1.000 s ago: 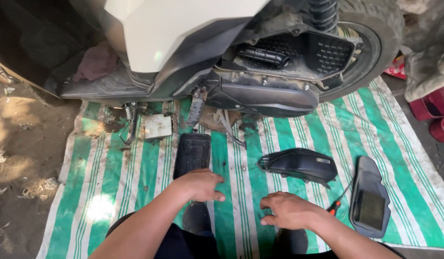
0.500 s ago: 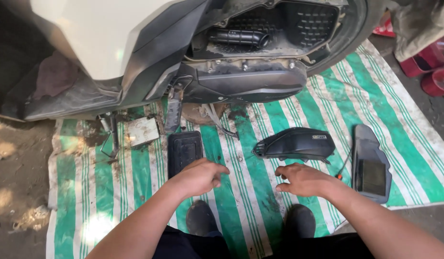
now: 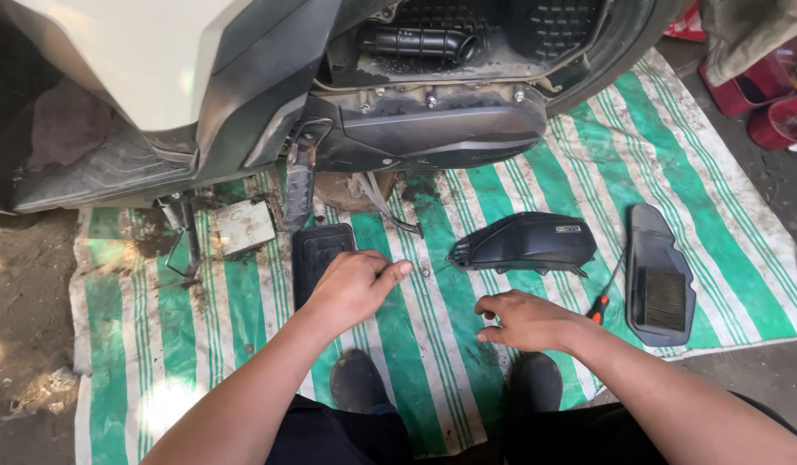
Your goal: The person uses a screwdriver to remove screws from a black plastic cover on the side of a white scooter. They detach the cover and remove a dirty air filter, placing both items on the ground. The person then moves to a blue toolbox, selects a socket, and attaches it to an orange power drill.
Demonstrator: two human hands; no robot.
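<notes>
My left hand (image 3: 355, 288) hovers over the near end of a flat black rectangular panel (image 3: 316, 248), its fingers curled in and its thumb stretched out, with nothing visible in it. My right hand (image 3: 526, 319) rests with bent fingertips on the green-and-white striped mat (image 3: 157, 319). A tiny object lies at its fingertips; I cannot tell whether it is pinched. A black moulded plastic cover (image 3: 523, 243) lies just beyond that hand. Above both hands is the scooter's dark engine casing (image 3: 441, 129).
A grey filter housing (image 3: 661, 280) lies at the right on the mat, with a red-handled screwdriver (image 3: 598, 307) beside it. A small dirty white plate (image 3: 243, 226) and the side stand (image 3: 187, 245) are at the left. Red containers (image 3: 773, 103) stand far right. My shoes (image 3: 355, 379) are below.
The view has moved closer to the scooter's underside. Both hands reached forward; the left went from lying flat to curled, and the right hand's fingers bent down onto the mat.
</notes>
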